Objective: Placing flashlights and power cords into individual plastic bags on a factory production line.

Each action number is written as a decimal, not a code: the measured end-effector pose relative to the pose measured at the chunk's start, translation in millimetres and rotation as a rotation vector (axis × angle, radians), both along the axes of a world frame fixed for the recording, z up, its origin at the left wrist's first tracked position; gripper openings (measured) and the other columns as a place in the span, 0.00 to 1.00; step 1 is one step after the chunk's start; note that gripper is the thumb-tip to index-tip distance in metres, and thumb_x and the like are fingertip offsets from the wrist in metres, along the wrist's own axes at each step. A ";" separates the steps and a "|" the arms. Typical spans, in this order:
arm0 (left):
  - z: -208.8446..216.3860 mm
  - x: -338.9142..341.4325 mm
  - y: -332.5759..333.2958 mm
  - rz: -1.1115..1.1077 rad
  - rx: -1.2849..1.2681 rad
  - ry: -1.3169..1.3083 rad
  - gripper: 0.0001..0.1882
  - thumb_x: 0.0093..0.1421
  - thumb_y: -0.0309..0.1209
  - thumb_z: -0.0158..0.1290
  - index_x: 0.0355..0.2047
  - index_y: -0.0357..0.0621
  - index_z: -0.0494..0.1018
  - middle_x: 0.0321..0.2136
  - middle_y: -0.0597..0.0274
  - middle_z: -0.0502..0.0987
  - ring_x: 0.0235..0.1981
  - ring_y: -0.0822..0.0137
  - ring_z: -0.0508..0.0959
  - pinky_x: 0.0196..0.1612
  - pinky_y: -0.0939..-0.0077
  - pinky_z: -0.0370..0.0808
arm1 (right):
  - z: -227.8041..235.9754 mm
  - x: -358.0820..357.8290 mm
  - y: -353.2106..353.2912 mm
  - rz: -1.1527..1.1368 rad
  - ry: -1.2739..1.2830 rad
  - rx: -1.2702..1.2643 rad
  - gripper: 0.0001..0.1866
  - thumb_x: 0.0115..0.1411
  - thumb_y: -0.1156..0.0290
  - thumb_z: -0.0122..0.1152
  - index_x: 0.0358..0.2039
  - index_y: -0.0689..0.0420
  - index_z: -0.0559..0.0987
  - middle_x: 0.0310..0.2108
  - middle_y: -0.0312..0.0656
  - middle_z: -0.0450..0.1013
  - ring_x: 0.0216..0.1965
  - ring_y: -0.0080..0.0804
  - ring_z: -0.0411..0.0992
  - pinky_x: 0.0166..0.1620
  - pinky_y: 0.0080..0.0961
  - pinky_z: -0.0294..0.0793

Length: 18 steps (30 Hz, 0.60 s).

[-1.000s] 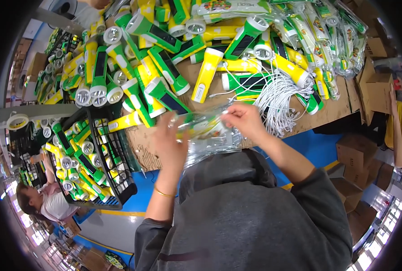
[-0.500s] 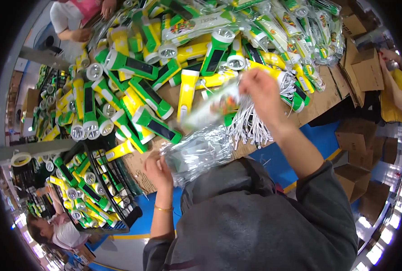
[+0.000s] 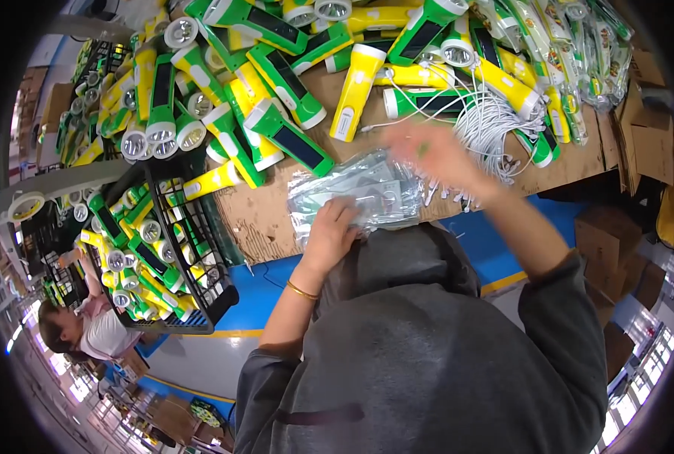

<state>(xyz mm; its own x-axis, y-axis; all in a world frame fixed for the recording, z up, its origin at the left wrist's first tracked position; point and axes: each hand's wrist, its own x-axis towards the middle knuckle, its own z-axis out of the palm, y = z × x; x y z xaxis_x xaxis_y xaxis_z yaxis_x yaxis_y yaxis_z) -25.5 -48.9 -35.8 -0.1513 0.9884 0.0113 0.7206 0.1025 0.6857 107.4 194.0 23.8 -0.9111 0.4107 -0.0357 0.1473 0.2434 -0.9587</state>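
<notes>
A stack of clear plastic bags [image 3: 382, 203] lies at the near edge of the table. My left hand [image 3: 332, 233] rests on its near left part, the fingers slightly bent and apart. Just beyond the stack's right side, my right hand [image 3: 437, 153] is smeared by motion, so its fingers cannot be read. Close to it lies a bundle of white cables [image 3: 488, 129]. A yellow flashlight [image 3: 358, 91] and a green flashlight with a dark panel [image 3: 287, 140] lie beyond the bags.
Many green and yellow flashlights cover the table's far side. Bagged flashlights [image 3: 541, 38] are heaped at the far right. A black crate [image 3: 216, 291] of flashlights stands at the left. Cardboard boxes [image 3: 609, 238] stand at right. A person [image 3: 98, 325] is at lower left.
The printed package in my right hand is no longer seen there. My left hand has moved right onto the bags. The whole view has shifted, bringing the table's near part higher.
</notes>
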 end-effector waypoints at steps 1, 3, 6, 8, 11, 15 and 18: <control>0.9 0.1 2.1 -0.011 0.019 -0.039 0.19 0.45 0.21 0.60 0.40 0.41 0.72 0.47 0.52 0.71 0.48 0.48 0.71 0.49 0.61 0.71 | -9.9 4.2 -36.2 0.155 -0.081 0.426 0.16 0.53 0.68 0.63 0.43 0.53 0.78 0.38 0.43 0.75 0.42 0.40 0.74 0.45 0.37 0.74; -8.7 -3.1 -0.1 0.011 0.022 -0.077 0.17 0.47 0.20 0.58 0.39 0.40 0.73 0.46 0.52 0.72 0.47 0.48 0.72 0.48 0.62 0.72 | -30.8 7.3 -80.8 0.309 -0.137 0.611 0.16 0.49 0.67 0.63 0.41 0.53 0.78 0.33 0.44 0.76 0.41 0.43 0.74 0.41 0.41 0.74; -4.8 -7.6 4.8 -0.006 0.080 -0.092 0.13 0.50 0.18 0.55 0.38 0.37 0.74 0.43 0.50 0.75 0.44 0.49 0.75 0.47 0.63 0.74 | -74.9 5.6 -92.5 0.362 -0.057 0.710 0.10 0.56 0.69 0.51 0.38 0.54 0.77 0.29 0.43 0.76 0.34 0.42 0.77 0.36 0.37 0.75; 11.3 -2.1 2.0 0.136 0.022 0.022 0.10 0.51 0.19 0.54 0.36 0.37 0.75 0.42 0.51 0.76 0.44 0.49 0.75 0.48 0.63 0.74 | -61.0 -2.8 -84.6 0.370 -0.105 0.676 0.10 0.56 0.69 0.50 0.36 0.56 0.76 0.28 0.43 0.76 0.33 0.42 0.77 0.35 0.38 0.75; 9.0 -4.7 -5.8 0.176 -0.023 0.008 0.10 0.53 0.19 0.53 0.37 0.37 0.75 0.43 0.51 0.76 0.44 0.49 0.76 0.47 0.63 0.75 | -48.7 -8.8 -74.4 0.532 -0.217 0.761 0.09 0.56 0.69 0.50 0.34 0.57 0.75 0.25 0.43 0.75 0.31 0.41 0.77 0.35 0.37 0.74; 10.7 -6.0 2.9 0.143 -0.072 -0.045 0.09 0.56 0.21 0.53 0.39 0.37 0.75 0.44 0.52 0.77 0.42 0.51 0.78 0.46 0.66 0.76 | -59.9 -13.1 -84.7 0.389 0.098 0.908 0.06 0.54 0.67 0.52 0.27 0.55 0.75 0.22 0.38 0.74 0.28 0.39 0.75 0.35 0.33 0.73; 11.3 -14.3 -5.9 0.137 -0.120 -0.023 0.10 0.56 0.22 0.54 0.40 0.37 0.76 0.44 0.52 0.77 0.43 0.51 0.78 0.47 0.66 0.76 | -45.9 -3.2 -55.2 0.381 0.071 0.990 0.05 0.52 0.67 0.54 0.25 0.53 0.75 0.23 0.35 0.73 0.30 0.36 0.75 0.35 0.32 0.73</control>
<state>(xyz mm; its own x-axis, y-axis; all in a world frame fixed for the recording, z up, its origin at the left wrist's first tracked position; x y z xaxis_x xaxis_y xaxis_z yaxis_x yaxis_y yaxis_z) -39.7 -54.9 -24.5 -0.2839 0.9525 -0.1102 0.6782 0.2807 0.6792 104.2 138.8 -22.1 -0.9725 -0.0859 0.2166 -0.1522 0.9381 -0.3111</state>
